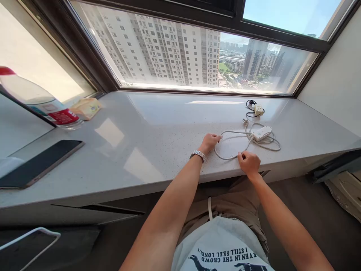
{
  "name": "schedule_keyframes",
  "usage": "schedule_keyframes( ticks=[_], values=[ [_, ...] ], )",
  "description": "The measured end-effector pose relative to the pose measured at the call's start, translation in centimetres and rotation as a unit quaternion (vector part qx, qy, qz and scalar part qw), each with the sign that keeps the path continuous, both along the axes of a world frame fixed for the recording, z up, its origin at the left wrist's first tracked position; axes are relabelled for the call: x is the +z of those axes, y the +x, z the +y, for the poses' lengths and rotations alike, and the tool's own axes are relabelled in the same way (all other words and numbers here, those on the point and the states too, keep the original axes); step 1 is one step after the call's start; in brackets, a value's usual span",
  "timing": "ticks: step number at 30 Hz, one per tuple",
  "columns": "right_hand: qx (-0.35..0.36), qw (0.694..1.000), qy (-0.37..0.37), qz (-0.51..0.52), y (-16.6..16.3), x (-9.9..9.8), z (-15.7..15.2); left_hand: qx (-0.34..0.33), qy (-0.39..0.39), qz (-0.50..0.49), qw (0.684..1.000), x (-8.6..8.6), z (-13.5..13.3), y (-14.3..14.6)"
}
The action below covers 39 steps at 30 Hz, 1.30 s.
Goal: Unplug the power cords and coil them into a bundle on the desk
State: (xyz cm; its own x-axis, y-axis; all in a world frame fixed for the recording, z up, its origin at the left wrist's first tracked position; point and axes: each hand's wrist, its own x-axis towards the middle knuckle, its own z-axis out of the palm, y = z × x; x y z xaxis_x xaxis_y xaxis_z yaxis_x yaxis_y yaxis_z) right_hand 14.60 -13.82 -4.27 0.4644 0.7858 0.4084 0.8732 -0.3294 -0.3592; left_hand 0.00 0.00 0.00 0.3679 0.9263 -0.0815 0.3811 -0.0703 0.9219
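A white power strip (263, 133) lies on the pale counter with its white cord (227, 158) looped about it. My left hand (209, 143), with a metal watch on the wrist, is closed on the left end of the cord loop in a pinch. Close to the counter's front edge, my right hand (249, 163) is curled, its thumb and finger pinching the same cord. The cord's plug (245, 122) rests just behind the strip, prongs exposed. Part of the cord is hidden by my fingers.
Behind the strip sits a small cream socket block (258, 110) with a black cord. Leftward are a large bottle (63, 114) with a red label, a tissue pack (87, 108) and a dark flat device (42, 162). A window borders the counter (158, 131) at the back.
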Motion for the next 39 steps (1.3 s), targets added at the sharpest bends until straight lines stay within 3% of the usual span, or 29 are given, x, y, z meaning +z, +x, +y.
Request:
schedule_keyframes(
  ticks=[5,11,15,19,24,28,31,33,35,39],
  values=[
    [0.005,1.0,0.008,0.019,0.0,0.0,-0.1,-0.008,-0.014,-0.012,1.0,0.1,0.0,-0.1],
    [0.005,0.996,0.086,0.027,0.6,0.0,0.6,-0.042,-0.062,-0.055,0.996,0.2,0.1,-0.5],
    [-0.061,0.997,0.031,0.038,3.1,0.2,1.1,-0.064,-0.109,-0.092,0.988,0.3,0.4,-0.9],
    [-0.071,0.997,-0.007,0.042,6.0,0.3,0.6,-0.086,-0.18,-0.153,0.968,0.8,0.5,-1.0],
    [-0.063,0.997,-0.032,0.026,6.9,0.3,-0.2,-0.097,-0.232,-0.274,0.928,3.9,-0.3,1.0],
    [-0.075,0.996,0.051,0.017,6.6,0.1,-0.5,-0.107,-0.301,-0.424,0.847,7.8,-1.6,3.9],
    [0.009,0.997,0.082,-0.015,6.1,-0.1,-0.6,-0.099,-0.316,-0.476,0.814,9.8,-2.5,5.8],
    [0.097,0.994,0.053,-0.018,5.5,-0.2,-0.3,-0.087,-0.312,-0.492,0.808,10.4,-2.9,6.8],
    [0.131,0.991,0.023,-0.019,4.9,-0.2,0.4,-0.076,-0.307,-0.503,0.804,10.4,-3.2,7.4],
    [0.065,0.996,-0.029,-0.045,4.0,0.1,2.0,-0.048,-0.317,-0.503,0.803,9.8,-3.2,7.8]
  ],
)
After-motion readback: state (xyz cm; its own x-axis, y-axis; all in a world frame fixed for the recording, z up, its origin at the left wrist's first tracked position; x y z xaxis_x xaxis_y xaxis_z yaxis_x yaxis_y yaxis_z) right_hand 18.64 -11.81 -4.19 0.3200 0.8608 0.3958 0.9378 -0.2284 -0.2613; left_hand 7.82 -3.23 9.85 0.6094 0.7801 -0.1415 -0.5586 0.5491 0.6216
